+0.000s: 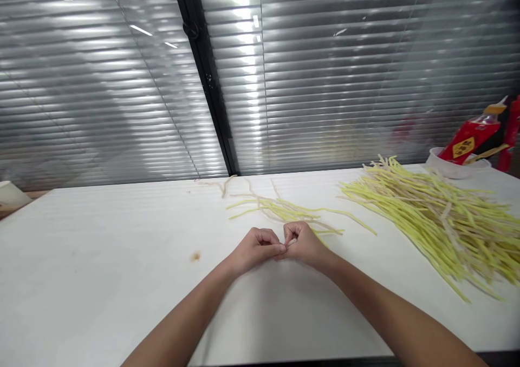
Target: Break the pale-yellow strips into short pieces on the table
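Observation:
My left hand and my right hand meet over the white table, fingertips touching. Both are closed in a pinch. A small pale bit shows by the right fingertips, but the fingers hide most of it and its kind is unclear. Just beyond the hands lies a loose scatter of thin yellow and beige stems that look like pipe cleaners. Some of them run partly behind my right hand. A large pile of the same stems spreads across the table on the right.
The white table has a brown stain left of my hands. At the back right, a clear plastic tub holds a red bottle. Behind the table stands a glass partition with blinds. A pale object sits at far left.

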`<action>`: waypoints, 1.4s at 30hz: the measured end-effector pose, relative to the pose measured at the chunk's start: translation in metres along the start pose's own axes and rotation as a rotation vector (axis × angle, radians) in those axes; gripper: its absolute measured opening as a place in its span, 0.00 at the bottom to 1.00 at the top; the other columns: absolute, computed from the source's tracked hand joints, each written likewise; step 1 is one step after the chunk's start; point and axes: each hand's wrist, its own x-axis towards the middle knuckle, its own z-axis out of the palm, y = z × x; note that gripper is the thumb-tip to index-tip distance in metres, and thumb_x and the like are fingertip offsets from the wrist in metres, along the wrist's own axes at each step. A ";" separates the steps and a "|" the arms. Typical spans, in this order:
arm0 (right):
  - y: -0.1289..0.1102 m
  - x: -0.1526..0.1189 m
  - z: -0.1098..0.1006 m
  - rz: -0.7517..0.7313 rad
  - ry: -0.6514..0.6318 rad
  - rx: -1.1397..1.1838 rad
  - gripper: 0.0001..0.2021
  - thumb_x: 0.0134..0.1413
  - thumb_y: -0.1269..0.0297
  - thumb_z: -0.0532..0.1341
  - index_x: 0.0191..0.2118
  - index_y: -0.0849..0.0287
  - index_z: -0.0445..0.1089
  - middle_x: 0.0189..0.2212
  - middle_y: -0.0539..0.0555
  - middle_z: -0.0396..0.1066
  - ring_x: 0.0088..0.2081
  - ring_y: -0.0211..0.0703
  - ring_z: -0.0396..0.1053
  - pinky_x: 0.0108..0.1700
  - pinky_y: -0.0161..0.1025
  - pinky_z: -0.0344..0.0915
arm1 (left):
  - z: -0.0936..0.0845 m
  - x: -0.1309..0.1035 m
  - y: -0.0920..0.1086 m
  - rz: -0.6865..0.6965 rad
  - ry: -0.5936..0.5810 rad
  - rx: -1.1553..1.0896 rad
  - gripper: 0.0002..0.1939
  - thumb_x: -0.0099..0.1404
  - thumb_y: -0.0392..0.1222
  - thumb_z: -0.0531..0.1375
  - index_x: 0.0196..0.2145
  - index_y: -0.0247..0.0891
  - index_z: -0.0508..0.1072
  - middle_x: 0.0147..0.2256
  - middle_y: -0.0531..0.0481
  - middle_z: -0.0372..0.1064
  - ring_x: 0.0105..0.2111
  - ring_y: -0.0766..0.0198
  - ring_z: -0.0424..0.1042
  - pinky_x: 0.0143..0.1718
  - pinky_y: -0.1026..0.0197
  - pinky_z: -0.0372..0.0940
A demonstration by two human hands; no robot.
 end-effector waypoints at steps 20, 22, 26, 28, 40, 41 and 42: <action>-0.005 0.010 -0.023 0.011 -0.295 0.449 0.16 0.33 0.67 0.71 0.35 0.60 0.73 0.22 0.48 0.70 0.23 0.33 0.65 0.26 0.31 0.62 | -0.007 -0.001 -0.002 -0.166 -0.122 -0.530 0.07 0.53 0.38 0.65 0.32 0.32 0.78 0.25 0.49 0.69 0.26 0.71 0.65 0.32 0.67 0.60; -0.002 0.011 -0.022 -0.026 -0.259 0.461 0.14 0.36 0.65 0.71 0.34 0.60 0.74 0.23 0.49 0.70 0.23 0.33 0.64 0.28 0.33 0.63 | -0.006 -0.001 -0.002 -0.177 -0.101 -0.590 0.08 0.53 0.37 0.65 0.33 0.32 0.78 0.27 0.48 0.70 0.26 0.71 0.65 0.33 0.67 0.60; -0.003 0.010 -0.018 -0.082 -0.175 0.416 0.10 0.39 0.60 0.69 0.29 0.61 0.75 0.22 0.49 0.68 0.22 0.32 0.61 0.27 0.34 0.62 | -0.004 -0.001 -0.001 -0.195 -0.077 -0.634 0.08 0.53 0.36 0.65 0.33 0.31 0.77 0.27 0.48 0.69 0.26 0.71 0.66 0.33 0.66 0.61; -0.005 0.009 -0.016 -0.100 -0.140 0.388 0.09 0.40 0.60 0.68 0.24 0.61 0.75 0.21 0.49 0.68 0.21 0.31 0.59 0.27 0.34 0.60 | -0.004 -0.001 -0.001 -0.194 -0.074 -0.627 0.08 0.53 0.37 0.65 0.32 0.31 0.77 0.26 0.49 0.67 0.26 0.71 0.66 0.33 0.66 0.61; -0.007 0.008 -0.009 -0.119 -0.025 0.435 0.10 0.42 0.62 0.67 0.19 0.60 0.71 0.17 0.48 0.67 0.20 0.31 0.57 0.27 0.34 0.57 | -0.002 -0.001 0.002 -0.129 -0.056 -0.495 0.07 0.55 0.40 0.64 0.28 0.32 0.76 0.25 0.50 0.66 0.28 0.70 0.64 0.35 0.65 0.59; -0.007 0.008 -0.009 -0.114 -0.027 0.438 0.10 0.43 0.62 0.67 0.19 0.60 0.70 0.17 0.47 0.66 0.20 0.31 0.58 0.27 0.34 0.56 | -0.002 -0.001 0.002 -0.128 -0.048 -0.491 0.07 0.55 0.40 0.64 0.29 0.32 0.76 0.25 0.50 0.66 0.28 0.70 0.64 0.35 0.65 0.59; -0.008 0.008 -0.009 -0.107 -0.031 0.437 0.11 0.43 0.61 0.67 0.19 0.60 0.70 0.16 0.47 0.65 0.20 0.32 0.58 0.27 0.34 0.56 | -0.002 -0.001 0.001 -0.129 -0.037 -0.491 0.08 0.55 0.40 0.64 0.30 0.32 0.76 0.25 0.50 0.66 0.28 0.69 0.64 0.35 0.65 0.59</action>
